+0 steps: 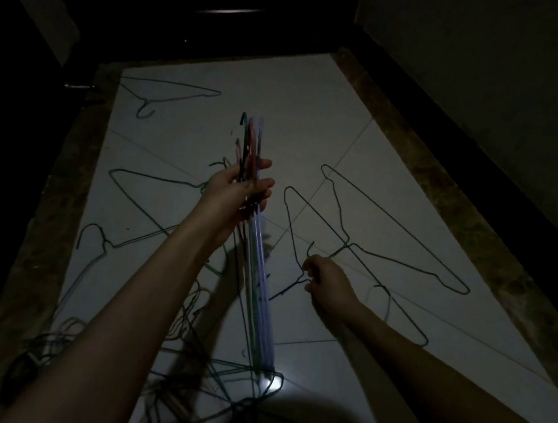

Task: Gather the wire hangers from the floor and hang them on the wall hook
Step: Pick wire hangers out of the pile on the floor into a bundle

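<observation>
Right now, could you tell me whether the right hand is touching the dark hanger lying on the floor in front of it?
Touching. The head view shows the right hand with its fingers curled round the neck of the dark hanger, just below its hook.

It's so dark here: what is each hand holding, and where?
Left hand grips a bundle of hangers below their hooks; right hand pinches a floor hanger at its neck.

Setting: dim room or passage in a home. Evidence: pale glossy tiled floor [315,118] with thin grout lines; mottled brown stone border [468,231] along its edges; dark skirting [453,109] under a plain painted wall [493,61]; dark wooden door [223,9] at the far end; wire clothes hangers [389,230] scattered about.
</observation>
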`<act>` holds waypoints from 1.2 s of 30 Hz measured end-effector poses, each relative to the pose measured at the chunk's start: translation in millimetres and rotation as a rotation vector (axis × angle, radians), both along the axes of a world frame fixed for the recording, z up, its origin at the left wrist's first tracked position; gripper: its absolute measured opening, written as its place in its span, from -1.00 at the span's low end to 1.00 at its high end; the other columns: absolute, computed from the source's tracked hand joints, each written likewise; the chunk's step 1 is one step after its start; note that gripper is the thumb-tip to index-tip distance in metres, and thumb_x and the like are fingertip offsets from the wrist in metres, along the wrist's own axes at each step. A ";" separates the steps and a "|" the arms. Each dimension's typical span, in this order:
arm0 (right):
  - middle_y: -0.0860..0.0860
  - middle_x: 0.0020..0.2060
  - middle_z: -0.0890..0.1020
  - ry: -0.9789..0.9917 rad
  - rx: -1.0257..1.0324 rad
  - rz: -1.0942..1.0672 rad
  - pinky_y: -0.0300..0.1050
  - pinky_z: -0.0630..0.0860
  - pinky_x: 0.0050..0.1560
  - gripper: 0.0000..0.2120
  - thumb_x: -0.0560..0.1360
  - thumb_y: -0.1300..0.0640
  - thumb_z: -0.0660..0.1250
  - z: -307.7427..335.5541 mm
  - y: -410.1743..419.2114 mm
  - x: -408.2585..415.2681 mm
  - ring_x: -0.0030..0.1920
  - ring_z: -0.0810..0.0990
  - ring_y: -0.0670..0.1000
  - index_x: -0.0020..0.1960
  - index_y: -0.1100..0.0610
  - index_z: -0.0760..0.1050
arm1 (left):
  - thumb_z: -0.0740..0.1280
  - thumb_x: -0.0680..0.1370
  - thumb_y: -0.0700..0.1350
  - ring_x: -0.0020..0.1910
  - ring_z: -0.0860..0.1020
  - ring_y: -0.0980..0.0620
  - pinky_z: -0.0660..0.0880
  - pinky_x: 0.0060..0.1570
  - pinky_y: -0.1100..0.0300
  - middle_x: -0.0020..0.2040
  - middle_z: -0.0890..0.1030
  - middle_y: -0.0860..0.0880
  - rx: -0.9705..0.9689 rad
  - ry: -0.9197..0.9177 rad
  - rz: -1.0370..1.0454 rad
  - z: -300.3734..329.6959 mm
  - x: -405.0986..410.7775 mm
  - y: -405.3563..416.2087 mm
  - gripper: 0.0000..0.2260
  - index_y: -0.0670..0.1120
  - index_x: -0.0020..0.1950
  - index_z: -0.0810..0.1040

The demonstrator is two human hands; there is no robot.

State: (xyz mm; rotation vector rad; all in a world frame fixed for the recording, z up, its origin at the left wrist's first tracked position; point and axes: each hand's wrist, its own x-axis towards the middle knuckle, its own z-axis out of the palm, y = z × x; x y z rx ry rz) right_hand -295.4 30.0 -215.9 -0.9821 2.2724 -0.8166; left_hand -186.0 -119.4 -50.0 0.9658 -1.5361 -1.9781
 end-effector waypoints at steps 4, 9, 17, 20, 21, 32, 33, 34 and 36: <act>0.10 -0.11 0.58 0.095 0.082 0.040 -0.19 0.37 -0.16 -0.74 0.48 0.37 0.18 -3.6 1.0 3.4 -0.10 0.51 0.03 0.11 0.19 0.47 | 0.34 0.49 -0.32 -0.23 0.56 0.08 0.53 -0.27 0.29 -0.18 0.57 -0.04 -0.003 0.009 0.000 -0.7 5.8 -2.8 -0.78 0.00 -0.02 0.58; 0.09 -0.09 0.59 0.133 0.115 0.097 -0.20 0.24 -0.23 -0.80 0.49 0.33 0.19 8.4 9.1 4.0 -0.13 0.46 -0.01 0.07 0.16 0.48 | 0.35 0.49 -0.32 -0.25 0.56 0.11 0.50 -0.31 0.35 -0.17 0.58 -0.03 -0.060 -0.011 -0.003 10.3 14.2 -3.2 -0.78 -0.02 0.02 0.58; 0.17 -0.09 0.58 -0.053 -0.077 -0.030 -0.53 0.39 -0.34 -0.88 0.53 0.35 0.22 54.6 22.0 -1.2 -0.20 0.53 -0.06 0.04 0.33 0.48 | 0.33 0.50 -0.34 -0.25 0.54 0.10 0.51 -0.33 0.39 -0.17 0.56 -0.03 -0.103 -0.010 0.026 33.1 33.6 -4.0 -0.75 -0.12 0.14 0.55; 0.11 -0.19 0.56 -0.050 -0.139 -0.076 -0.49 0.38 -0.36 -0.86 0.49 0.26 0.34 73.8 24.5 -0.3 -0.26 0.49 -0.06 0.01 0.32 0.50 | 0.32 0.50 -0.35 -0.28 0.53 0.09 0.51 -0.35 0.38 -0.21 0.54 -0.04 -0.108 0.009 0.039 40.9 38.1 -2.0 -0.77 -0.13 0.12 0.54; 0.12 -0.20 0.57 -0.040 -0.165 -0.092 -0.40 0.41 -0.31 -0.84 0.49 0.22 0.35 80.2 24.8 -0.9 -0.24 0.50 -0.01 -0.02 0.31 0.50 | 0.31 0.50 -0.35 -0.28 0.53 0.09 0.51 -0.35 0.38 -0.21 0.54 -0.04 -0.110 0.017 0.041 43.6 39.4 -1.2 -0.77 -0.13 0.11 0.54; 0.09 -0.10 0.60 -0.006 -0.108 -0.012 -0.49 0.36 -0.25 -0.85 0.52 0.16 0.31 130.6 35.5 3.7 -0.09 0.51 -0.03 -0.05 0.23 0.60 | 0.32 0.50 -0.34 -0.27 0.54 0.09 0.52 -0.30 0.34 -0.20 0.56 -0.02 -0.143 0.051 0.047 72.9 41.9 8.0 -0.78 -0.10 0.08 0.55; 0.10 -0.08 0.60 0.037 -0.095 0.015 -0.45 0.37 -0.19 -0.86 0.51 0.14 0.33 135.4 36.8 4.2 -0.06 0.50 -0.01 -0.07 0.20 0.62 | 0.31 0.50 -0.34 -0.27 0.54 0.09 0.52 -0.31 0.32 -0.21 0.56 -0.02 -0.148 0.050 0.044 75.5 42.4 8.1 -0.79 -0.10 0.07 0.55; 0.10 -0.06 0.60 0.081 -0.082 0.046 -0.38 0.37 -0.13 -0.86 0.50 0.13 0.34 141.2 37.6 4.6 -0.03 0.50 0.02 -0.08 0.19 0.64 | 0.31 0.50 -0.34 -0.27 0.54 0.08 0.52 -0.31 0.31 -0.22 0.56 -0.03 -0.153 0.049 0.041 78.3 43.0 7.8 -0.79 -0.09 0.05 0.55; 0.02 -0.17 0.60 0.119 -0.079 0.133 -0.47 0.34 -0.14 -0.84 0.49 0.20 0.35 155.3 38.1 6.2 -0.10 0.54 -0.06 -0.08 0.29 0.64 | 0.31 0.50 -0.34 -0.30 0.54 0.09 0.50 -0.37 0.32 -0.23 0.56 -0.02 -0.164 0.035 0.028 82.6 44.5 7.3 -0.80 -0.08 0.03 0.55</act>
